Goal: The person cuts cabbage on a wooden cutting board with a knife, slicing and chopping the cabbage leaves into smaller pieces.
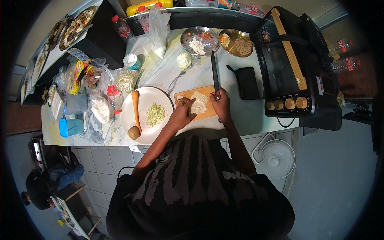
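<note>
My right hand (221,105) is closed around the handle of a knife (215,72), whose dark blade points away from me. Just left of it lies a wooden cutting board (208,91). On the board is a flat, pale, ruffled piece of food (199,105); its kind is not clear. The curled fingers of my left hand (182,115) grip its left edge. A small pale bit (179,97) rests at the board's upper left corner. Beside my left hand, a white plate (154,134) bears chopped light-green vegetable (155,115), a carrot (136,110) and a brown potato-like round (134,132).
Behind the board stand two metal plates (186,43) (236,53) of cut food and a cabbage-like head (184,61). A black pouch (247,83) and toaster oven (286,68) are right. Bagged food (128,80) crowds the left. A fan (274,158) stands below; a person (42,186) is lower left.
</note>
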Available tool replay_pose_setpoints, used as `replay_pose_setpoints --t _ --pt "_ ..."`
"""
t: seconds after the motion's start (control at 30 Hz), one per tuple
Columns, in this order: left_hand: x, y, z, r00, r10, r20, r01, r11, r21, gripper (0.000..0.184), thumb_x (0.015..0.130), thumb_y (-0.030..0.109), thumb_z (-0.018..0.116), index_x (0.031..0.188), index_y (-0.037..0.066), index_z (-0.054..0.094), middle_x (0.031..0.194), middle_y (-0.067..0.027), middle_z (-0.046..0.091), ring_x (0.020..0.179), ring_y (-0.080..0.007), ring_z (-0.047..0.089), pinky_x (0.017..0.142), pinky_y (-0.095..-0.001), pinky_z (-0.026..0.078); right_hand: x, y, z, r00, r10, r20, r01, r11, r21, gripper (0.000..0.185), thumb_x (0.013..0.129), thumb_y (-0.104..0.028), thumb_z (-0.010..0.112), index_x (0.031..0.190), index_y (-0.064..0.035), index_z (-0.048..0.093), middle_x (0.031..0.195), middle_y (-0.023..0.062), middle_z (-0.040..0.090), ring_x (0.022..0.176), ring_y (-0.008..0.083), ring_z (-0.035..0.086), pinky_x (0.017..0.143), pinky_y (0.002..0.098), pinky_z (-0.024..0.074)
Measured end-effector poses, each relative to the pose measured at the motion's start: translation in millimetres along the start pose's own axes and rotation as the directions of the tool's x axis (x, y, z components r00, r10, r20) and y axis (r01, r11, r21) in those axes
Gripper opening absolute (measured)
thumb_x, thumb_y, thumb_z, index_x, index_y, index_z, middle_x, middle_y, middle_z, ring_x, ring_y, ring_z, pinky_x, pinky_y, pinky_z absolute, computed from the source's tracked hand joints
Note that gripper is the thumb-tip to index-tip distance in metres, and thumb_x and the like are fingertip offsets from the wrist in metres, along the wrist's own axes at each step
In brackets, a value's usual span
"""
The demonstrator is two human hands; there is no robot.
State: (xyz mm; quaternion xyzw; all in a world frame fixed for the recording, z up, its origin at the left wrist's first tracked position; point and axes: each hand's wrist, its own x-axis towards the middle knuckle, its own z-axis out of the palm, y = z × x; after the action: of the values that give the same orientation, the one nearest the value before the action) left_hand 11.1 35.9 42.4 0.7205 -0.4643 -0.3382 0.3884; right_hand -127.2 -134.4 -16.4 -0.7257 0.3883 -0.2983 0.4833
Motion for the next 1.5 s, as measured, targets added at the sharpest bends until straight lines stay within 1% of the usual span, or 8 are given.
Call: replay_pose_setpoints --t 0.2,0.27,0.37,0.47,0.53,0.77,1.23,1.5 --pt "2.1 44.3 -16.5 0.997 -0.006 -0.076 0.044 0.860 0.509 0.062 0.089 0.028 0.071 0.146 0.013 0.050 0.125 -0.0203 0.054 0.108 -0.0363 0.060 0.088 -0.0460 0.053 -19.1 -32.9 -26.7 0.991 0.132 0.029 -0.127 0.982 -0.139 0.030 0.089 -0.020 0.072 0.103 0.0014 0.056 0.080 0.0145 0.064 0.072 0.0272 0.068 0.064 0.0391 0.0528" --pt "18.8 21.0 -10.9 0.922 0.381 0.063 -0.366 0.808 0.461 0.062 0.095 0.030 0.063 0.150 0.010 0.043 0.143 -0.0199 0.048 0.127 -0.0369 0.053 0.107 -0.0488 0.043 -27.7 -37.5 -36.1 0.945 0.311 0.101 -0.314 0.949 0.021 0.034 0.091 -0.023 0.072 0.109 0.0019 0.057 0.079 0.0150 0.064 0.068 0.0280 0.068 0.063 0.0391 0.0532" --pt "26.8 -12.1 16.1 0.868 0.461 0.187 -0.477 0.668 0.571 0.061 0.100 0.031 0.054 0.153 0.005 0.037 0.156 -0.0167 0.038 0.145 -0.0355 0.036 0.120 -0.0514 0.024 -41.4 -28.2 -44.5 0.935 0.335 0.112 -0.339 0.941 0.013 0.034 0.093 -0.024 0.069 0.110 0.0026 0.057 0.079 0.0190 0.066 0.066 0.0327 0.069 0.062 0.0422 0.0537" --pt "19.6 -16.4 27.5 0.913 0.364 0.184 -0.397 0.686 0.610 0.064 0.102 0.034 0.049 0.154 0.000 0.031 0.161 -0.0156 0.032 0.152 -0.0325 0.022 0.122 -0.0582 0.012 -55.6 -3.5 -43.6 0.990 0.135 0.032 -0.130 0.982 -0.141 0.018 0.097 -0.018 0.061 0.106 -0.0026 0.057 0.071 0.0089 0.065 0.055 0.0195 0.063 0.052 0.0332 0.0498" --pt "15.6 -14.1 32.7 0.925 0.373 0.079 -0.321 0.651 0.688 0.065 0.103 0.037 0.047 0.154 0.000 0.031 0.161 -0.0150 0.032 0.152 -0.0335 0.022 0.120 -0.0633 0.009 -64.4 -29.5 -49.5 0.977 0.205 0.052 -0.190 0.959 -0.208 0.026 0.095 -0.016 0.060 0.115 -0.0004 0.054 0.082 0.0182 0.065 0.070 0.0326 0.066 0.063 0.0411 0.0518" --pt "21.9 -10.3 28.5 0.908 0.414 -0.062 -0.330 0.799 0.502 0.050 0.100 0.025 0.056 0.142 -0.001 0.050 0.147 -0.0176 0.050 0.143 -0.0338 0.040 0.119 -0.0547 0.025 -109.6 -49.4 -47.7 0.977 0.017 0.212 0.034 0.972 -0.234 0.061 0.090 -0.006 0.053 0.149 -0.0084 0.039 0.119 0.0309 0.056 0.110 0.0462 0.058 0.090 0.0509 0.0477" --pt "23.7 -17.5 38.3 0.896 0.418 -0.152 -0.312 0.834 0.455 0.043 0.092 0.014 0.066 0.131 -0.005 0.060 0.135 -0.0216 0.059 0.135 -0.0371 0.049 0.116 -0.0500 0.033 -148.9 -45.7 -32.1 0.968 0.001 0.251 0.051 0.978 -0.204 0.068 0.088 0.004 0.046 0.155 -0.0030 0.034 0.110 0.0254 0.054 0.090 0.0377 0.055 0.086 0.0407 0.0492" --pt "24.3 -19.7 38.6 0.897 0.415 -0.152 -0.307 0.832 0.461 0.045 0.094 0.017 0.065 0.132 -0.004 0.059 0.136 -0.0204 0.059 0.136 -0.0356 0.048 0.117 -0.0498 0.032 -154.0 -39.4 -21.3 0.968 -0.044 0.246 0.103 0.968 -0.230 0.065 0.094 -0.003 0.044 0.157 -0.0086 0.029 0.147 0.0182 0.049 0.119 0.0505 0.055 0.109 0.0494 0.0430"
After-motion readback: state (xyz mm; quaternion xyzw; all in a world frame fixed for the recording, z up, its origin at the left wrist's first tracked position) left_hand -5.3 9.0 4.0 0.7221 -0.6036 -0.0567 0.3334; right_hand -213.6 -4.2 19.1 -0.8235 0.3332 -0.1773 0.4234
